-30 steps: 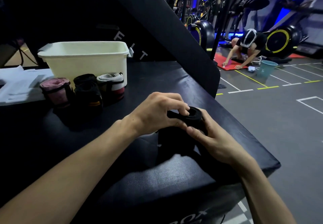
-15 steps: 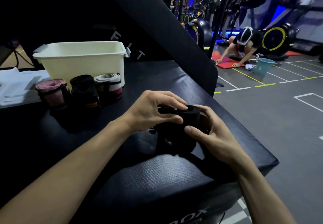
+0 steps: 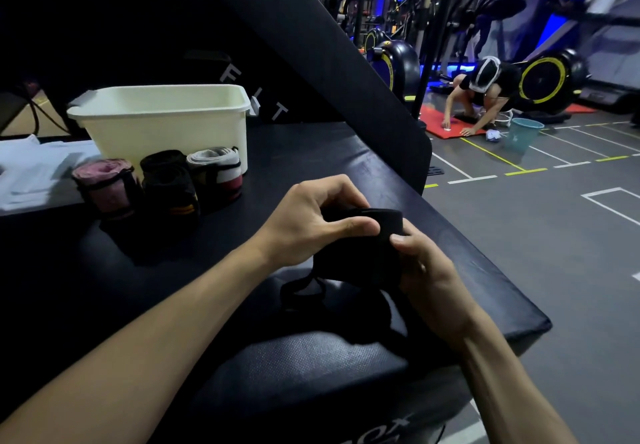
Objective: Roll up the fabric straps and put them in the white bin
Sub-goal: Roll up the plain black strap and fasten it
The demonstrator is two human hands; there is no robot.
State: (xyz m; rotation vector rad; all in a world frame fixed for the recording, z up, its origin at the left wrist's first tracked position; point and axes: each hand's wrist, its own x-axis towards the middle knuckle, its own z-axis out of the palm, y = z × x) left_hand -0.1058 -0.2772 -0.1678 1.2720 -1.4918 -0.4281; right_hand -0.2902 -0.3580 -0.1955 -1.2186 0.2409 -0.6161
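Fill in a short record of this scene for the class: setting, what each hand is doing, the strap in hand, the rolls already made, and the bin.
setting: gym, black padded bench
left hand: grips the black strap from above
right hand: holds the same strap from the side
strap in hand: partly rolled, loose end hanging onto the bench
finished rolls: pink roll, black roll, white roll, standing in front of the bin
white bin: upright, contents hidden

place: gym | signs: exercise bikes point(image 3: 550, 80); red mat point(image 3: 446, 126); padded box point(image 3: 311, 367); floor lines point(image 3: 491, 156)
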